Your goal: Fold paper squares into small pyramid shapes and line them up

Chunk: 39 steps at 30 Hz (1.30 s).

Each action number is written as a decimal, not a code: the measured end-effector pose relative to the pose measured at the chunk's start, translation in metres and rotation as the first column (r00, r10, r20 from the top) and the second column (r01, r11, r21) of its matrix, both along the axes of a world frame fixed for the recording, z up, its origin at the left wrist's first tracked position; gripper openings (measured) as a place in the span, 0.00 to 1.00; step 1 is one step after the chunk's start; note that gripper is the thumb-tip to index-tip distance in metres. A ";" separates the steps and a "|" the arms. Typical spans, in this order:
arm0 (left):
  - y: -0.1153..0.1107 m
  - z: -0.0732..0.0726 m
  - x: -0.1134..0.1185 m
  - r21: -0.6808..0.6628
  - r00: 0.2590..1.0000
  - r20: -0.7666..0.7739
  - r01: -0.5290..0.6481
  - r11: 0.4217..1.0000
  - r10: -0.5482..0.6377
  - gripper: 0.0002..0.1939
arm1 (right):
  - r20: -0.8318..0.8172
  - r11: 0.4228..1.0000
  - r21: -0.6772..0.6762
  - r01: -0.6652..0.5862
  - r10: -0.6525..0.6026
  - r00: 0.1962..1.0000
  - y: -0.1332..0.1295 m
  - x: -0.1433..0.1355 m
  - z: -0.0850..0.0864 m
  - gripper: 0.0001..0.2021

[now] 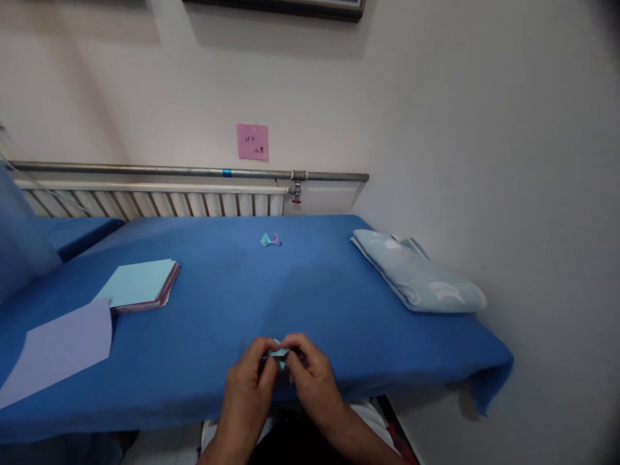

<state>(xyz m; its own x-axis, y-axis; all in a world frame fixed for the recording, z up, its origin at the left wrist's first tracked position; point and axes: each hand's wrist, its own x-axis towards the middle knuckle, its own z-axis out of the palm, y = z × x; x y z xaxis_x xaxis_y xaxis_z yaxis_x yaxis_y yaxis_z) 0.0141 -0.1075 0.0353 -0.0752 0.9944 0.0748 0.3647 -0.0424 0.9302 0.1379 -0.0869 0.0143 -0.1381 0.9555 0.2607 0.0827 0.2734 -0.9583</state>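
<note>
1. The left hand (248, 376) is at the front edge of the bench (217, 297), about in its middle part. Its fingers are bent and almost without gap: the thumb and the forefinger pinch a small light-blue paper piece (279, 353).
2. The right hand (312, 378) is just beside it and pinches the same paper from the other side, also between thumb and forefinger. Its other fingers are curled in.
3. The light-blue paper piece is folded and is between the two hands, near the front edge. The fingers cover much of it, so I cannot tell its full shape.
4. Toward the front left corner lies a purple sheet (62, 349), flat, with its far corner at the paper stack.
5. This paper stack (140, 284) is behind the sheet, on the left part of the bench; its top sheet is light blue.
6. Along the right edge lies a folded blanket (416, 271), pale with white patterns.
7. Near the back edge there is a small folded figure (265, 240), one half light blue, the other purple.
8. Behind the back edge stand a white radiator (194, 203) and a metal pipe (169, 170); above is a pink note (252, 141) on the wall (310, 90).
</note>
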 end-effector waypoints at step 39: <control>-0.013 0.013 -0.022 -0.185 0.920 0.392 0.091 0.978 -0.011 0.19 | -0.110 0.837 -0.471 -0.279 0.258 0.960 -0.012 -0.004 0.028 0.09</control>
